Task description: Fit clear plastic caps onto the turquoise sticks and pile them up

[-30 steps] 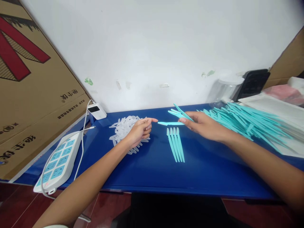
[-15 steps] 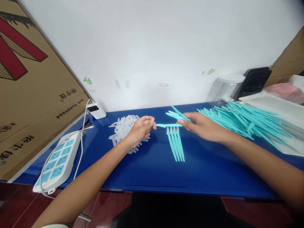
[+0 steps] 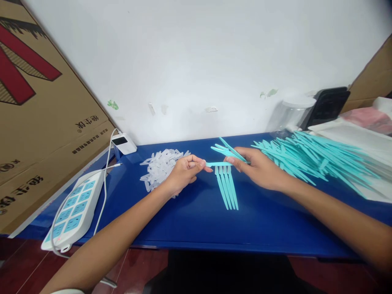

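My left hand is closed in a pinch over the blade end of a turquoise eyebrow razor; the clear cap in its fingers is mostly hidden. My right hand grips the handle of that razor, and a few more turquoise razors fan out from the same grip. Below, several razors lie side by side in a row, their heads looking whitish as if capped. Beside my left hand is a heap of clear plastic caps. Right of my right hand spreads a big pile of turquoise razors.
The blue table meets a white wall. On the left are a power strip, a cable, a small white device and a large cardboard box. A clear jar and a black object stand at back right.
My left hand has moved right, from just off the razor's tip onto it, bringing the clear cap along. My right hand has shifted slightly left, still holding the razors.
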`<control>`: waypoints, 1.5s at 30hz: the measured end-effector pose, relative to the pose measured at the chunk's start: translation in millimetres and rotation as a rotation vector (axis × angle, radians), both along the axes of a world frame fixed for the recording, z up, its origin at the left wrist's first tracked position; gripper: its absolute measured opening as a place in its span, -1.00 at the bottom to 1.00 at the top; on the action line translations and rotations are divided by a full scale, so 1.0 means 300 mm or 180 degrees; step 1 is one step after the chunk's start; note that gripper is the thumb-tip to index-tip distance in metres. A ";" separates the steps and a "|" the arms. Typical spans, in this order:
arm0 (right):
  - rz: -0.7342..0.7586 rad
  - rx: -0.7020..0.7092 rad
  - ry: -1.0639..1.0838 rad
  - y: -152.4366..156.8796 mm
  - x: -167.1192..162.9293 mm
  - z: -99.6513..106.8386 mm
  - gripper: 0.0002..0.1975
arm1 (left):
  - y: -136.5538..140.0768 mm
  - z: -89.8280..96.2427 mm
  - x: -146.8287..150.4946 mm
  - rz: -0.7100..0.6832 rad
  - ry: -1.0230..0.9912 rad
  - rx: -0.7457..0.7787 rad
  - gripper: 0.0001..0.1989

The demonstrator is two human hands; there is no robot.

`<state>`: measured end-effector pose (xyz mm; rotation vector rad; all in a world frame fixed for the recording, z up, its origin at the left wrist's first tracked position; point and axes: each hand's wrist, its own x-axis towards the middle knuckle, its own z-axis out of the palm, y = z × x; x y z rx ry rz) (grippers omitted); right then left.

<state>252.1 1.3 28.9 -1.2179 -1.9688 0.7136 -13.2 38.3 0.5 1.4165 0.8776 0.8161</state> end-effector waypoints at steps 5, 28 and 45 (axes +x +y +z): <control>0.0280 -0.0391 -0.0023 -0.008 0.001 -0.002 -0.58 | -0.010 0.013 0.003 0.0012 0.0142 0.0172 -0.58; -0.0393 -0.0820 -0.1210 0.038 0.078 -0.008 -0.59 | 0.013 0.055 -0.015 0.0244 -0.0656 -0.1265 -0.90; 0.0201 -0.0648 0.0127 0.002 0.031 0.025 -0.53 | 0.011 0.034 -0.020 -0.0132 0.0187 -0.0244 -0.56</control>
